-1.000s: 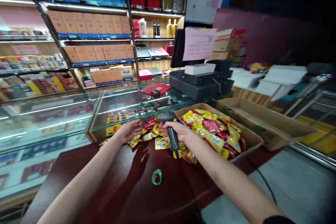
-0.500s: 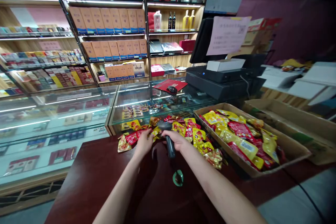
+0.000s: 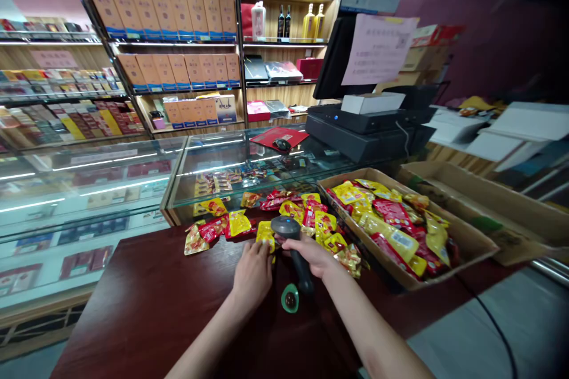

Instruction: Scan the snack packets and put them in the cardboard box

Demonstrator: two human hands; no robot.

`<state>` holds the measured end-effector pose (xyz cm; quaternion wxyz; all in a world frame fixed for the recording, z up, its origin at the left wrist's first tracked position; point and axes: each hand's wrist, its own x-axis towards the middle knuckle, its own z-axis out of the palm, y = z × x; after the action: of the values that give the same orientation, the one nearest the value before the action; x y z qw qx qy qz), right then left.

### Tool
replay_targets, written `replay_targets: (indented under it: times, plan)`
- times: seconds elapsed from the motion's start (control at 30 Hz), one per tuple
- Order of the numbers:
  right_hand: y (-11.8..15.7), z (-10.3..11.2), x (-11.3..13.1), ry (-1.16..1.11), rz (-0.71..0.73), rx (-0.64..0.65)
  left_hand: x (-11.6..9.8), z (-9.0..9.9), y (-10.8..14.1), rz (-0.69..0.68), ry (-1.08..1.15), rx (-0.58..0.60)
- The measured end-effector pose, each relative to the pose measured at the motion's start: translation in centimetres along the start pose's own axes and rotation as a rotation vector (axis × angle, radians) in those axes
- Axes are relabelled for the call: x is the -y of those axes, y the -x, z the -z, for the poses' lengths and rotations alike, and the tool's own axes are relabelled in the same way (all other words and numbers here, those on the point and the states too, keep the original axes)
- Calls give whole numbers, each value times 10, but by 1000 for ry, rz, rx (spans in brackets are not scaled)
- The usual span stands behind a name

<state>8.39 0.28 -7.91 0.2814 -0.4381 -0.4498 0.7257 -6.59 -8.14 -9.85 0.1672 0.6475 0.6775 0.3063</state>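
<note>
Before lit shelves (image 3: 278, 93), packets (image 3: 240, 223) strew the maroon tabletop (image 3: 146, 296).

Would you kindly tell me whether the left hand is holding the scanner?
No, the right hand grips the scanner, while the left hand is at a yellow packet.

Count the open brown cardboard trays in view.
2. One open brown cardboard tray, heaped with shiny red and yellow packets, sits right of the bare right hand; a second cardboard tray lies beyond it, farther right. No others show.
</note>
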Motion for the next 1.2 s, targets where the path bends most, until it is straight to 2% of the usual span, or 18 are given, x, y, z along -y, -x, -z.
replay_targets:
  times: [0.1, 0.17, 0.27, 0.37, 0.47, 0.57, 0.63, 0.7, 0.77, 0.83, 0.93, 1.07, 1.2]
  plan:
    - [11, 15, 0, -28, -9, 13, 2, 1, -2, 27, 144, 50]
    - [15, 20, -2, -47, -6, 20, 7, 4, -9, 91, 159, 24]
    - [18, 19, -4, -34, 13, 11, 13, 5, -22, 191, 102, -11]
    - [20, 14, -4, 54, 44, 5, 13, 2, -30, 280, 182, -8]
    - [24, 12, -2, 107, 62, -8, 12, -3, -36, 373, 403, -35]
    - [30, 13, 4, 109, 88, -6, 11, -7, -42, 497, 759, -57]
    - [37, 13, 10, 113, 134, 7, 9, -7, -47, 533, 971, -77]
    - [44, 12, 18, 128, 194, 15, 6, -3, -51, 503, 1129, -1]
    - [51, 11, 25, 142, 245, 22, 4, 3, -57, 466, 1217, 154]
    - [54, 8, 31, 156, 276, 31, 4, 12, -63, 450, 1222, 259]
    - [55, 2, 34, 189, 302, 34, 7, 23, -78, 450, 1159, 287]
    - [50, -9, 27, 213, 360, -87, 8, 34, -103, 489, 1119, 213]
    - [48, -20, 13, 138, 219, -69, 5, 40, -124, 534, 1067, 154]
